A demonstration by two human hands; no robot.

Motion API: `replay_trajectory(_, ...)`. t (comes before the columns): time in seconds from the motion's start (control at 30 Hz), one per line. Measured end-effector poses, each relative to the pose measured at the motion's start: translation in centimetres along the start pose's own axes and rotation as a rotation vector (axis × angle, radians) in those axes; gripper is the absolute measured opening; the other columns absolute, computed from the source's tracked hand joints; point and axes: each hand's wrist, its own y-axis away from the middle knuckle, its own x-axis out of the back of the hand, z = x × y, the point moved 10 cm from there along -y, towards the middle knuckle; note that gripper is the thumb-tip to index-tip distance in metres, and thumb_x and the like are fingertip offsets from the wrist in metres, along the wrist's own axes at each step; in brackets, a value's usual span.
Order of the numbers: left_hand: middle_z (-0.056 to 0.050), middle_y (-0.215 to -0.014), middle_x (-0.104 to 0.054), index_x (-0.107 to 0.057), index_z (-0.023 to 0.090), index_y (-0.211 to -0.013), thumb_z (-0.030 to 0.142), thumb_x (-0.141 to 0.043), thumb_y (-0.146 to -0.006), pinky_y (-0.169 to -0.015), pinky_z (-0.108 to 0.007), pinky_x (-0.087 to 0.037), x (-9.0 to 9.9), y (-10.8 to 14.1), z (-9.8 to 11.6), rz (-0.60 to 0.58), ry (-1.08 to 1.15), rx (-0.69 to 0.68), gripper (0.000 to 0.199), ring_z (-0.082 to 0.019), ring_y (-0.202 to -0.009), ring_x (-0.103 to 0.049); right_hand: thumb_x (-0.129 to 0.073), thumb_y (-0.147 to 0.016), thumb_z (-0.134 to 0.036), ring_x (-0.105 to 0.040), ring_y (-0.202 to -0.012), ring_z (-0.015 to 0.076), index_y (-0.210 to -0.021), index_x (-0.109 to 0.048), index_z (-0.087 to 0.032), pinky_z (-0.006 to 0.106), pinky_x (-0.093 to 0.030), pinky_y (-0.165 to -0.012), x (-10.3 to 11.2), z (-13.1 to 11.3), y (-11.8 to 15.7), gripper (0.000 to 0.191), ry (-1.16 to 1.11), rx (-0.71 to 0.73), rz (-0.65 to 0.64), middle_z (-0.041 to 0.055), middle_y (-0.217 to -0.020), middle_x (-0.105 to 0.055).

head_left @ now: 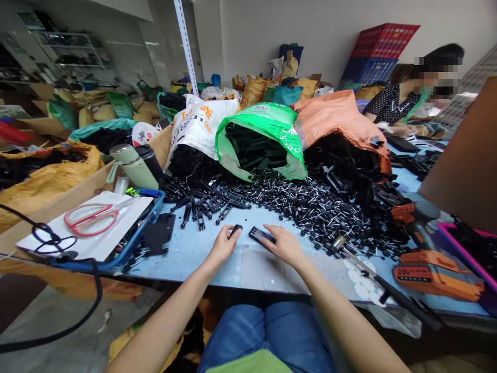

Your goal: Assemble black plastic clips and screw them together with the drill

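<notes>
My left hand (pixel 224 244) is closed around a small black plastic part (pixel 235 230), whose end sticks up past the thumb. Just to the right, my right hand (pixel 286 244) grips a flat black plastic bracket (pixel 257 234) with slots at its left end. The two parts are apart, both low over the blue tabletop (pixel 217 269). Beyond my hands lies a wide heap of black-headed screws (pixel 310 207) with silver shanks. Several assembled black clips (pixel 198 210) lie behind my left hand.
White (pixel 202 122), green (pixel 264 129) and orange sacks (pixel 330 114) spill black parts. An orange cordless drill (pixel 430 264) and a black-handled tool (pixel 373 274) lie right. Red scissors (pixel 93 217) rest on a blue tray (pixel 157 207) beside a green bottle (pixel 132 163). A person (pixel 399 103) sits far right.
</notes>
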Motion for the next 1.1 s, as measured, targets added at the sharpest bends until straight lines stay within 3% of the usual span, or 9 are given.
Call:
replay_trajectory(0.1, 0.004, -0.062, -0.052, -0.051, 0.014, -0.098, 0.048, -0.048, -0.081, -0.038, -0.018, -0.035, -0.1, 2.0, -0.7, 0.006, 0.116, 0.041, 0.038, -0.007, -0.042, -0.046, -0.054, -0.077, -0.021, -0.048, -0.108, 0.0238, -0.125, -0.049, -0.019, 0.04, -0.032, -0.094, -1.0, -2.6, 0.3, 0.049, 0.003, 0.142, -0.107, 0.0094, -0.114, -0.059)
replay_trajectory(0.23, 0.002, -0.067, -0.054, -0.054, 0.012, -0.103, 0.048, -0.046, -0.081, -0.04, -0.018, -0.038, 0.7, 3.5, -1.7, 0.035, 0.225, 0.09, 0.043, -0.007, -0.044, -0.047, -0.046, -0.072, -0.003, -0.044, -0.115, 0.02, -0.097, -0.064, -0.026, 0.045, -0.015, -0.105, -1.3, -3.6, 3.5, 0.038, -0.054, 0.387, -0.238, 0.0001, -0.113, -0.06)
replay_trajectory(0.33, 0.0, -0.072, -0.056, -0.051, 0.012, -0.117, 0.046, -0.049, -0.081, -0.04, -0.019, -0.039, -0.1, 4.5, -2.1, 0.025, 0.314, 0.131, 0.05, -0.007, -0.045, -0.048, -0.048, -0.08, -0.015, -0.043, -0.115, 0.0233, -0.101, -0.064, -0.024, 0.043, -0.027, -0.099, -0.5, -0.8, 3.9, 0.027, -0.038, 0.193, -0.134, 0.0056, -0.123, -0.052)
replay_trajectory(0.43, -0.002, -0.077, -0.059, -0.047, 0.013, -0.125, 0.043, -0.048, -0.082, -0.041, -0.019, -0.04, -1.8, 5.4, -1.6, -0.016, 0.317, 0.144, 0.053, -0.007, -0.046, -0.049, -0.06, -0.076, -0.039, -0.045, -0.109, 0.0303, -0.127, -0.048, -0.016, 0.044, -0.036, -0.091, 0.2, 1.5, 3.2, 0.057, -0.001, -0.106, 0.05, 0.0164, -0.119, -0.051)
replay_trajectory(0.57, -0.006, -0.084, -0.064, -0.048, 0.013, -0.126, 0.042, -0.047, -0.084, -0.046, -0.021, -0.044, -3.4, 6.1, 0.6, -0.07, 0.232, 0.076, 0.051, -0.007, -0.045, -0.048, -0.043, -0.088, -0.042, -0.053, -0.099, 0.0246, -0.128, -0.048, -0.019, 0.041, -0.04, -0.089, -0.9, -0.4, 2.5, 0.046, -0.373, -0.116, 0.079, 0.0127, -0.11, -0.057)
replay_trajectory(0.73, -0.007, -0.089, -0.065, -0.052, 0.016, -0.124, 0.036, -0.046, -0.087, -0.068, -0.029, -0.049, -2.7, 6.3, 4.4, -0.037, 0.137, -0.079, 0.043, -0.014, -0.067, -0.059, -0.035, -0.09, -0.048, -0.057, -0.064, 0.0122, -0.134, -0.041, -0.023, 0.028, -0.05, -0.056, -2.0, -1.9, 3.4, 0.05, -1.08, -0.117, -0.024, 0.0069, -0.099, -0.056)
replay_trajectory(0.83, -0.008, -0.098, -0.062, -0.059, 0.019, -0.117, 0.03, -0.048, -0.086, -0.087, -0.033, -0.043, -2.3, 6.6, 6.9, -0.015, 0.033, -0.237, 0.034, -0.019, -0.094, -0.057, -0.045, -0.088, -0.044, -0.054, -0.062, 0.0088, -0.13, -0.047, -0.026, 0.024, -0.05, -0.053, -1.0, -2.5, 3.8, 0.046, -1.064, 0.007, -0.022, 0.0035, -0.092, -0.05)
replay_trajectory(0.93, -0.008, -0.095, -0.06, -0.058, 0.018, -0.117, 0.028, -0.046, -0.088, -0.084, -0.032, -0.044, -2.5, 7.2, 8.0, 0.021, 0.034, -0.273, 0.033, -0.018, -0.092, -0.056, -0.045, -0.089, -0.039, -0.053, -0.061, 0.007, -0.13, -0.046, -0.029, 0.023, -0.05, -0.055, -0.2, -3.8, 4.3, 0.042, -0.986, 0.134, -0.033, 0.0014, -0.087, -0.046)
replay_trajectory(1.1, -0.009, -0.101, -0.055, -0.054, 0.019, -0.121, 0.025, -0.041, -0.091, -0.079, -0.029, -0.046, -1.5, 8.5, 9.7, 0.224, 0.112, -0.374, 0.034, -0.016, -0.09, -0.055, -0.041, -0.092, -0.035, -0.053, -0.067, 0.0083, -0.134, -0.041, -0.03, 0.022, -0.05, -0.055, 1.9, -4.2, 5.4, 0.042, -1.029, 0.177, 0.223, 0.0034, -0.093, -0.046)
